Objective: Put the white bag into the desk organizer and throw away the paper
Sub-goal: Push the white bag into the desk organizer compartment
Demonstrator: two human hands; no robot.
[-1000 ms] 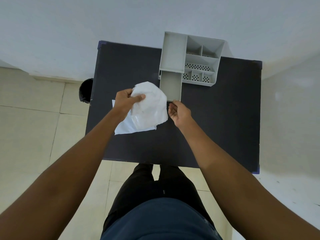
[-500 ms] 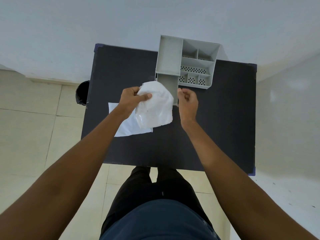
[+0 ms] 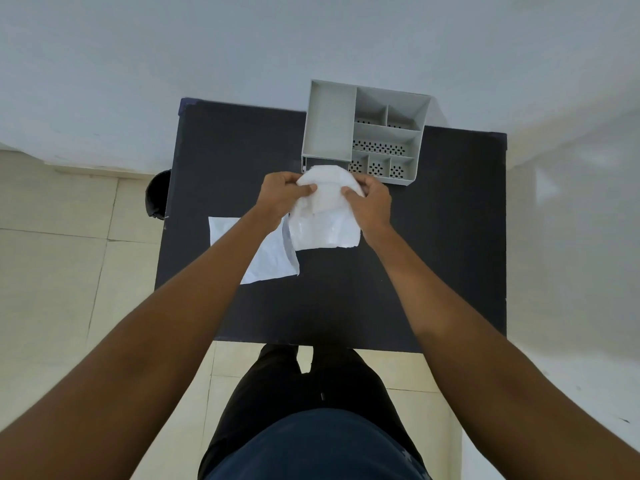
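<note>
Black bin (image 3: 157,194) on floor, just off desk's (image 3: 433,254) left edge. Paper sheet (image 3: 273,258) flat on desk, partly under left forearm. Left hand (image 3: 282,195) clamped on white bag (image 3: 323,216), thumb across top. Bag held above desk, upper end at organizer's front edge. Right hand (image 3: 369,204) gripping bag's other side. Grey desk organizer (image 3: 363,131) at desk's far edge, compartments w/ perforated floors.

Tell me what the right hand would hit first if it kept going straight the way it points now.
Likely the desk organizer: the right hand, gripping the white bag, points toward its near front edge. Depth is unclear from this one view.
</note>
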